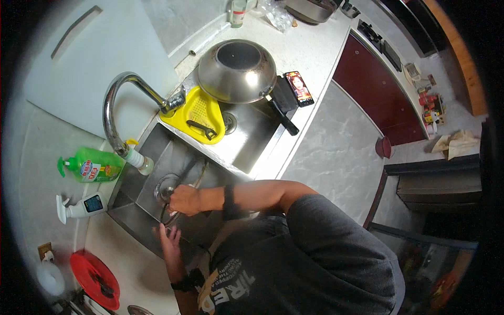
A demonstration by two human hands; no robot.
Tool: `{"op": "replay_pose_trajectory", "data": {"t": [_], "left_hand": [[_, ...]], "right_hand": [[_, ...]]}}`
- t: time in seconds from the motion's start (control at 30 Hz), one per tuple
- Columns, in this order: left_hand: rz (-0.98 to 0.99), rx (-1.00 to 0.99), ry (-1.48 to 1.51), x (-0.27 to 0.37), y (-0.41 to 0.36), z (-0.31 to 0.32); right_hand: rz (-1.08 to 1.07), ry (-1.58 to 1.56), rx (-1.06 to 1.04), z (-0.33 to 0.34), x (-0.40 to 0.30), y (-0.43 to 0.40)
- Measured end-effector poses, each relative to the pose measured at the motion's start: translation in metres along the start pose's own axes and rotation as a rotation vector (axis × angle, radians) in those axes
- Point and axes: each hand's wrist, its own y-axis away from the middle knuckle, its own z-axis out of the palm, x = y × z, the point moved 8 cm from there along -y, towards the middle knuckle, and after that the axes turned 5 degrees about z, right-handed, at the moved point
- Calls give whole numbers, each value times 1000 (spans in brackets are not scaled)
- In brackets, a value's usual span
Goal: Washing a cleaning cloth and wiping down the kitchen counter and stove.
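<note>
Over the dark sink basin (220,173), my right hand (184,201) is closed on a thin-rimmed round object (201,174), perhaps a pan lid seen nearly edge-on. Small white bits show beside the fist; I cannot tell what they are. My left hand (170,238), slightly blurred, is at the object's lower edge with its fingers apart. Whether it grips the rim is unclear. Beyond the right hand lies the sink drain (165,185), partly covered. A chrome faucet (112,106) arches over the basin, its white nozzle (140,161) above the far side.
An upturned wok (236,75) rests across the second basin, its black handle (285,120) pointing toward me. Beside it are a yellow strainer basket (189,106) and a phone (298,88). A green soap bottle (98,165), a white spray bottle (84,206) and a red basin (94,279) line the wall.
</note>
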Motion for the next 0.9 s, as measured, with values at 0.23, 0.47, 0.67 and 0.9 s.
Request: {"op": "replay_pose_trajectory", "data": {"t": [0.23, 0.47, 0.67, 0.9], "left_hand": [[548, -437, -890, 58, 23, 40], [655, -404, -836, 65, -17, 46], [554, -512, -958, 69, -16, 63], [543, -548, -738, 65, -17, 80]], "right_hand": [[-95, -26, -116, -3, -11, -30], [-12, -113, -81, 3, 3, -50], [-48, -114, 146, -36, 23, -38], [28, -137, 255, -52, 44, -30]]}}
